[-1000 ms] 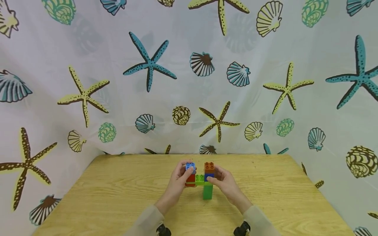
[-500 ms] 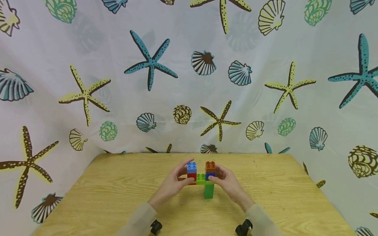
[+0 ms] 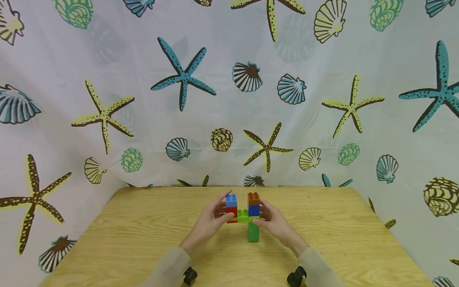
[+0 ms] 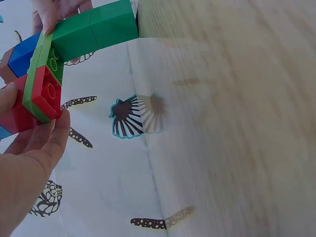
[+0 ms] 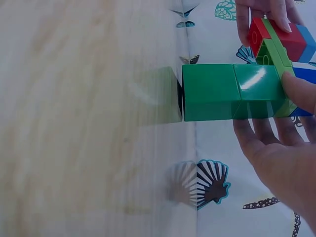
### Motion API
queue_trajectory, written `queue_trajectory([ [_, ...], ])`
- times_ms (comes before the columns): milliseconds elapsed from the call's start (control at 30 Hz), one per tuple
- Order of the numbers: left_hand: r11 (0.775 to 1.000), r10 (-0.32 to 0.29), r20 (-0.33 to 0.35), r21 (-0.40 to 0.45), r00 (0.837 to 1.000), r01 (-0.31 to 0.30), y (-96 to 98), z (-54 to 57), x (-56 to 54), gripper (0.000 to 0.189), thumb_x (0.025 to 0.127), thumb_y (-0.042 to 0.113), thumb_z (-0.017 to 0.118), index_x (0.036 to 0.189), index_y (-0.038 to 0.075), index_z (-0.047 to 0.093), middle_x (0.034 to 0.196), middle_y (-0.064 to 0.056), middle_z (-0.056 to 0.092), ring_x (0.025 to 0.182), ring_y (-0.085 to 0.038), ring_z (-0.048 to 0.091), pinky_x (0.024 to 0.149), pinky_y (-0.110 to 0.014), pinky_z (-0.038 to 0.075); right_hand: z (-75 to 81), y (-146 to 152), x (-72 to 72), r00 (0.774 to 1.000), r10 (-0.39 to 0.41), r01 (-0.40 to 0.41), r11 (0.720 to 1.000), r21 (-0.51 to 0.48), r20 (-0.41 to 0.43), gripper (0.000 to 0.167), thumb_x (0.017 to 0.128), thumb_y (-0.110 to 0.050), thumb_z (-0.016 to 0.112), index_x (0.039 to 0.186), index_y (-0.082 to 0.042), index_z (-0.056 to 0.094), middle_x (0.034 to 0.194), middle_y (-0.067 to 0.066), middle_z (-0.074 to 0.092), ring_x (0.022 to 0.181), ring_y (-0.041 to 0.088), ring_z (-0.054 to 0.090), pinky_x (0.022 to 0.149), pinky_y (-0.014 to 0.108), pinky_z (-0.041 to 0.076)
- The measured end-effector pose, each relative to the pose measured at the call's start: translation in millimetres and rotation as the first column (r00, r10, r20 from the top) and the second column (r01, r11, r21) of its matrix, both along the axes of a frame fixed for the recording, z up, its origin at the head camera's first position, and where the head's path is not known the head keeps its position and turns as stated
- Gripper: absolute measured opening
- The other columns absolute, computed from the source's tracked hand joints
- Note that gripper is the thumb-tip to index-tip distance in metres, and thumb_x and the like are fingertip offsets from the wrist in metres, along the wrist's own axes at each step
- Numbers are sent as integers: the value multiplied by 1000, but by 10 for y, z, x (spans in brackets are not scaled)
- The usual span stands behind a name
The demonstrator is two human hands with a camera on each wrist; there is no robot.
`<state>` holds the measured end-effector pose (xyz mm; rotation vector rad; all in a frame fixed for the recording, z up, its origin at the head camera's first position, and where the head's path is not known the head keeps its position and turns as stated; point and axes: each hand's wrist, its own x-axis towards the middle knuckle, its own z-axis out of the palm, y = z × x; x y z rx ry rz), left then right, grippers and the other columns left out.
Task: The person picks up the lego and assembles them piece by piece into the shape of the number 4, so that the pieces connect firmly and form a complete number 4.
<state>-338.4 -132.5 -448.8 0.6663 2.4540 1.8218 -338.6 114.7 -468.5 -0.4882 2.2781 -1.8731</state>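
Note:
A toy building-brick structure stands between the hands on the wooden table (image 3: 154,235). Its right column has a brown brick (image 3: 253,198) on top, a blue brick (image 3: 254,210), a lime-green crosspiece (image 3: 243,217) and green bricks (image 4: 96,29) below. On the left end of the crosspiece sit a red brick (image 3: 231,210) and a light-blue brick (image 3: 231,201); a flatter red brick (image 4: 48,91) is fixed underneath, above the tabletop. My left hand (image 3: 206,224) grips this left end, thumb on the red brick. With thumb near the crosspiece, my right hand (image 3: 279,224) holds the right column.
Behind and beside the table hangs a white curtain (image 3: 222,107) printed with starfish and shells. A small black device (image 3: 189,275) is worn at the left wrist, and another black device (image 3: 297,276) at the right.
My left thumb has shifted from the light-blue brick down to the red one. The right thumb has slid from the blue brick down to the crosspiece, and the right column's top appears slightly higher.

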Motion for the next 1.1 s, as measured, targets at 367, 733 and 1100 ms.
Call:
queue_trajectory([
  [367, 997, 64, 16, 35, 998, -65, -1, -20, -32, 62, 93, 13, 67, 143, 43, 45, 135, -10, 59, 114, -31, 63, 91, -40, 55, -13, -25, 6, 1000, 22, -22, 1000, -20, -1, 91, 94, -10, 66, 154, -47, 9, 142, 21, 46, 120, 38, 56, 95, 42, 53],
  [733, 999, 32, 28, 36, 999, -33, -54, -110, -70, 60, 92, 12, 67, 142, 39, 48, 133, -9, 59, 116, -33, 62, 93, -40, 54, -7, -2, 18, 997, 82, -82, 997, -11, 7, 85, 93, -6, 66, 153, -41, 19, 134, 24, 47, 104, 30, 64, 80, 40, 58],
  [1100, 995, -7, 116, 95, 993, -4, -97, -135, -151, 50, 95, 22, 65, 142, 31, 50, 132, -16, 60, 110, -33, 66, 82, -38, 58, 79, -27, -18, 993, 113, -110, 991, -75, 44, 76, 95, -11, 63, 152, -37, 20, 131, 27, 46, 94, 27, 67, 71, 49, 59],
])
